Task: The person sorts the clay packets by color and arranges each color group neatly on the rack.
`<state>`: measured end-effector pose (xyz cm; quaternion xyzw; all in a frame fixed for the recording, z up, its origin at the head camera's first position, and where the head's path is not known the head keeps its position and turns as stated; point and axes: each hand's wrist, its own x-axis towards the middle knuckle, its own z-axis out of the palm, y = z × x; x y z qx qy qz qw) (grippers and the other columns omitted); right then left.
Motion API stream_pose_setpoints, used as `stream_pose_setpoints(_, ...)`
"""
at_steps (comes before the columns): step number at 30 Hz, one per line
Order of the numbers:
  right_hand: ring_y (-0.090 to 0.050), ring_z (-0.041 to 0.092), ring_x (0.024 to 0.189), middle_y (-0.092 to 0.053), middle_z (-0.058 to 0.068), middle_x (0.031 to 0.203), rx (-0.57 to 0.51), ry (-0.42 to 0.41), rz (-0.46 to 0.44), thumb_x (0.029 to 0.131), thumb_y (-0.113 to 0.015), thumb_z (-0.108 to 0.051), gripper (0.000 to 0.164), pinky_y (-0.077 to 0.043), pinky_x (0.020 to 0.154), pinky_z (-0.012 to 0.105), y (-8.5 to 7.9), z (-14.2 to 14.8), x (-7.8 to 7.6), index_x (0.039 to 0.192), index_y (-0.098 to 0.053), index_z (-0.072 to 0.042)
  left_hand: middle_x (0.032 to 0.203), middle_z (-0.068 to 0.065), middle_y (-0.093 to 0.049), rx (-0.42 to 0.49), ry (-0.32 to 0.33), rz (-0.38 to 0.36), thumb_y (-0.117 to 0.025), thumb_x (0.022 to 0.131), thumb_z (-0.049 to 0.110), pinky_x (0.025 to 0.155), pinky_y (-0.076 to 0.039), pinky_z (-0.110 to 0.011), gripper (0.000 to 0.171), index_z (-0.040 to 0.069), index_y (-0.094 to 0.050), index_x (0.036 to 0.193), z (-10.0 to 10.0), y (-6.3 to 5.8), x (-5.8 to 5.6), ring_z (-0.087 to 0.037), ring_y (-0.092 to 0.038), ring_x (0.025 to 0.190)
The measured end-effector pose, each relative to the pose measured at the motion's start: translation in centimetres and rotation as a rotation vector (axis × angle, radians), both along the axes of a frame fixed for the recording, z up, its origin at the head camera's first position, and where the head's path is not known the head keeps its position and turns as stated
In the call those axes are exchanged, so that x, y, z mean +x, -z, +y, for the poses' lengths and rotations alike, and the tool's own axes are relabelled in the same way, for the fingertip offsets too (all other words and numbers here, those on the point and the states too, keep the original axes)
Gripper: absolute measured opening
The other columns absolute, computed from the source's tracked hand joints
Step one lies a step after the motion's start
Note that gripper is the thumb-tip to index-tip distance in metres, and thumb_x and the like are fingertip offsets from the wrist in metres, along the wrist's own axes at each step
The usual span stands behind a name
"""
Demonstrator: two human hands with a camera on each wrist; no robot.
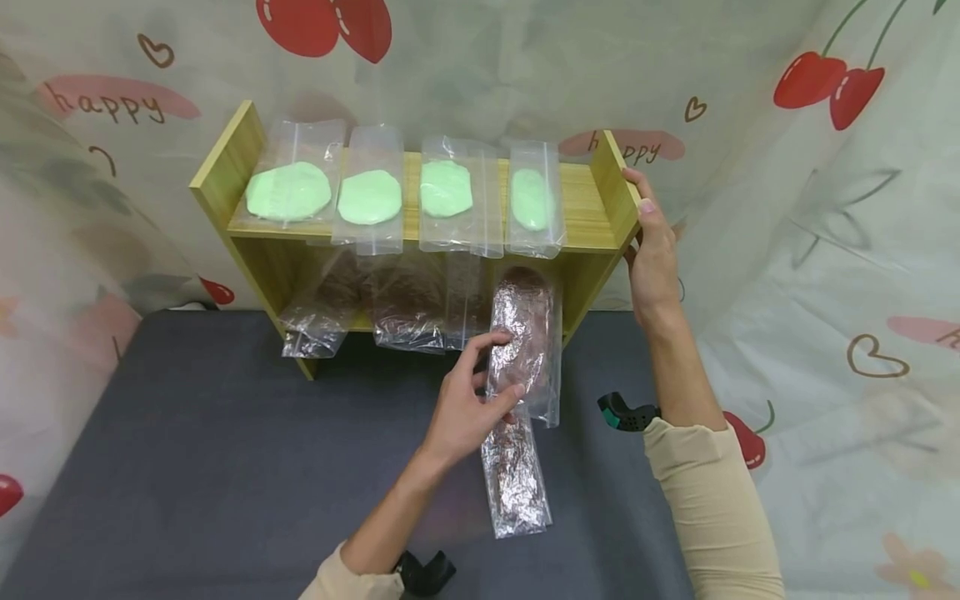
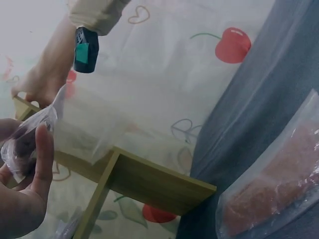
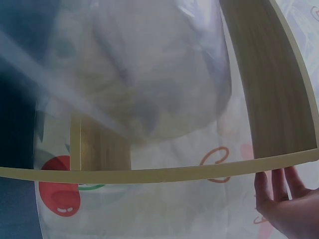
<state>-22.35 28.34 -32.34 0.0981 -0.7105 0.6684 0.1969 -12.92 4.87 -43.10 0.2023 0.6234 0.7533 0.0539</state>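
A small two-tier wooden shelf (image 1: pixel 585 221) stands on a dark grey surface. My left hand (image 1: pixel 472 400) pinches a clear zip bag (image 1: pixel 525 342) with a flat reddish-brown piece inside, in front of the shelf's lower right part. Below that hand lies another clear bag (image 1: pixel 517 483) of reddish-brown content, which also shows as a bag (image 2: pixel 271 194) in the left wrist view. My right hand (image 1: pixel 654 262) grips the upper edge of the shelf's right side panel; in the right wrist view its fingers (image 3: pixel 279 184) touch the panel from outside.
Along the upper tier several clear bags (image 1: pixel 370 200) hold flat pale green pieces. More bags (image 1: pixel 408 300) with dark brownish content sit on the lower tier, overhanging its front. Behind the shelf hangs a cherry-printed cloth (image 1: pixel 480 75). The dark surface (image 1: pixel 187 450) extends to the left.
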Motion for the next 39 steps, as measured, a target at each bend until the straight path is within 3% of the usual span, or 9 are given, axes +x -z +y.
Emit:
stream_pose_setpoints(7,-0.044,0.024,0.111,-0.048,0.011,0.119,-0.004,-0.009,-0.001,0.102,-0.035,-0.043,0.048,-0.036,0.095,0.043,-0.1,0.0,-0.1,0.145,-0.050,-0.028,0.145,-0.008,-0.046,0.008,-0.020,0.006,-0.072,0.087,-0.004,0.056,-0.057,-0.039,0.062,0.015,-0.047,0.140,0.6,1.0,-2.4,-0.029,-0.068,0.079)
stream_pose_setpoints(14,-0.043,0.024,0.111,-0.047,0.011,0.121,-0.003,-0.008,0.005,0.102,-0.034,-0.042,0.048,-0.036,0.093,0.042,-0.2,-0.1,-0.1,0.145,-0.050,-0.027,0.143,-0.009,-0.047,-0.186,-0.122,0.028,-0.078,0.086,0.011,0.043,-0.044,-0.027,0.058,0.023,-0.050,0.136,1.3,1.4,-4.1,-0.019,-0.071,0.074)
stream_pose_setpoints(17,-0.043,0.024,0.112,-0.046,0.011,0.122,-0.002,-0.005,0.004,0.102,-0.034,-0.041,0.047,-0.036,0.093,0.042,-0.2,-0.1,-0.1,0.145,-0.050,-0.028,0.138,-0.009,-0.051,-0.224,-0.131,0.025,-0.079,0.086,0.014,0.045,-0.044,-0.027,0.057,0.022,-0.051,0.136,1.9,1.5,-4.7,-0.017,-0.071,0.073)
stream_pose_setpoints(22,-0.043,0.024,0.112,-0.047,0.010,0.122,-0.012,-0.001,0.006,0.102,-0.034,-0.040,0.047,-0.037,0.092,0.041,-0.2,0.0,-0.1,0.144,-0.051,-0.027,0.124,-0.010,-0.060,-0.298,-0.155,0.020,-0.079,0.086,0.016,0.047,-0.045,-0.028,0.058,0.023,-0.052,0.136,3.1,1.6,-5.6,-0.016,-0.067,0.070)
stream_pose_setpoints(27,-0.044,0.024,0.112,-0.048,0.011,0.123,-0.017,-0.002,0.009,0.102,-0.035,-0.042,0.047,-0.037,0.094,0.042,0.0,0.0,-0.1,0.144,-0.051,-0.027,0.095,-0.007,-0.068,-0.404,-0.206,0.040,-0.081,0.084,0.022,0.050,-0.047,-0.029,0.058,0.022,-0.054,0.135,4.0,1.7,-6.3,-0.014,-0.064,0.067)
stream_pose_setpoints(32,-0.043,0.024,0.115,-0.048,0.010,0.125,-0.024,-0.007,0.010,0.101,-0.036,-0.044,0.049,-0.035,0.096,0.044,0.0,0.0,-0.1,0.144,-0.050,-0.027,0.063,-0.003,-0.058,-0.485,-0.216,0.089,-0.081,0.084,0.026,0.046,-0.041,-0.028,0.060,0.017,-0.054,0.137,4.8,1.6,-6.5,-0.013,-0.052,0.050)
stream_pose_setpoints(36,-0.045,0.024,0.112,-0.049,0.011,0.121,-0.034,-0.017,0.017,0.101,-0.037,-0.045,0.050,-0.037,0.094,0.042,0.0,0.1,-0.1,0.145,-0.050,-0.025,0.068,-0.001,-0.057,-0.529,-0.243,0.140,-0.081,0.084,0.024,0.050,-0.041,-0.027,0.060,0.014,-0.054,0.137,5.3,1.9,-6.5,-0.011,-0.050,0.053)
stream_pose_setpoints(39,-0.046,0.023,0.110,-0.051,0.013,0.119,-0.041,-0.021,0.019,0.101,-0.038,-0.045,0.050,-0.037,0.093,0.041,0.0,0.1,-0.1,0.145,-0.050,-0.025,0.089,-0.007,-0.064,-0.556,-0.264,0.179,-0.080,0.084,0.022,0.066,-0.049,-0.033,0.058,0.012,-0.055,0.136,5.5,2.0,-6.4,-0.019,-0.060,0.071)
